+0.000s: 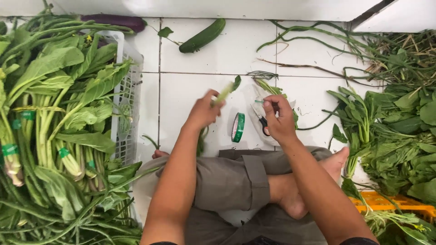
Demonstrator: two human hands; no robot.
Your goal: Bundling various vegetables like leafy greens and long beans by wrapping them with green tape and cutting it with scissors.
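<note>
I sit cross-legged on a white tiled floor (204,54). My left hand (203,111) grips a pale green vegetable stalk (225,93) that sticks up and to the right, with a small leaf at its tip. My right hand (279,119) is closed over a clear plastic bag (254,106) holding greens; scissors with a dark handle (263,124) lie just under this hand. A roll of green tape (238,127) stands on edge on the floor between my two hands.
A white plastic crate (129,90) at left is piled with bundled leafy greens (50,113) tied with green tape. Loose leafy greens (395,136) lie at right over an orange crate (390,204). A cucumber (203,35) and a purple eggplant (113,20) rest by the far wall.
</note>
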